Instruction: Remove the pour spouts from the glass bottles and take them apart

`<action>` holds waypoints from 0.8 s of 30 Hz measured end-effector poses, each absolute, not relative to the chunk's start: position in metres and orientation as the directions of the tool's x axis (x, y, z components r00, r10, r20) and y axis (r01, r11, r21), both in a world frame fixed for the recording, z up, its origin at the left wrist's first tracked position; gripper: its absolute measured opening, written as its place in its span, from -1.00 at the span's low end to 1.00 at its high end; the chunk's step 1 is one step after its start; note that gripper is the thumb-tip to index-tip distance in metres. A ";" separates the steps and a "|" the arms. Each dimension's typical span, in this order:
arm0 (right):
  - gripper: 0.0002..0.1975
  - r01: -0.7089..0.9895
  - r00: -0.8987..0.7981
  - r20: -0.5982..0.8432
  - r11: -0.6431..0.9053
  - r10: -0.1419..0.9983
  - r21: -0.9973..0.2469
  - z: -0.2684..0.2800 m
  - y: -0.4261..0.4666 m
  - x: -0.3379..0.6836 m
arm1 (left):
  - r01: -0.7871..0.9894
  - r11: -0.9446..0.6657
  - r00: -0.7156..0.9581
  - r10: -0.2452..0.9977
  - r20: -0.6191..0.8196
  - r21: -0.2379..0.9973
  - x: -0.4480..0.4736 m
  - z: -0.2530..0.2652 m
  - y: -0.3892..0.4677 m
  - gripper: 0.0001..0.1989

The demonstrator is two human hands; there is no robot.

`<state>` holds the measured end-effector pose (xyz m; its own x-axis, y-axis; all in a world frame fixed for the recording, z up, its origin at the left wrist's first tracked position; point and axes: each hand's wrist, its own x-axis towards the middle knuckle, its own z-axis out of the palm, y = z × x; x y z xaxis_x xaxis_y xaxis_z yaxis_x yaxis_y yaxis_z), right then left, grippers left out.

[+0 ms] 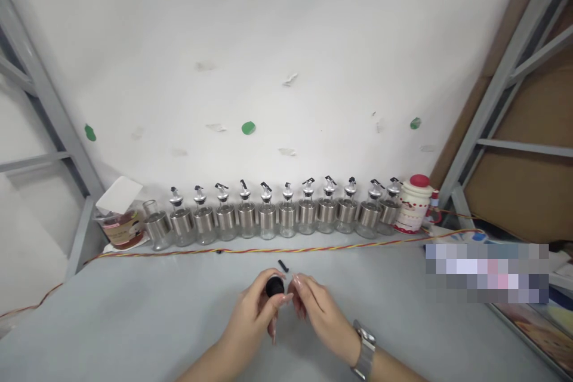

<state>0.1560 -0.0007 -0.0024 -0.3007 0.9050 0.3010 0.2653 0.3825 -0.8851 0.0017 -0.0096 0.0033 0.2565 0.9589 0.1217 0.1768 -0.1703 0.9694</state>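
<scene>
My left hand is closed around a bottle pourer, with its black stopper facing up toward me. The rest of the pourer is hidden by my fingers. Right beside it, my right hand has its thumb and fingers pinched together, their tips near the far end of the pourer. Whatever sits between those fingertips is too small to make out. Just beyond both hands shows a short black lever piece; I cannot tell whether it is joined to the pourer.
Glass bottles with steel bands and pourers line the wall. The leftmost bottle has no pourer. A tub stands left, a red-lidded jar right. A twisted wire crosses the table. A black bit lies beside it.
</scene>
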 end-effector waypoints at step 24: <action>-0.82 0.345 -0.348 0.305 0.423 0.887 -0.838 -0.002 -0.007 0.154 | -0.111 -0.052 0.182 0.981 0.072 0.992 -0.001 0.005 0.005 -0.64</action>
<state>0.1540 -0.0072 -0.0021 -0.3475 0.8867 0.3050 0.3452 0.4234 -0.8376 -0.0013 0.0049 0.0047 0.1816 0.9807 0.0720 -0.1106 -0.0524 0.9925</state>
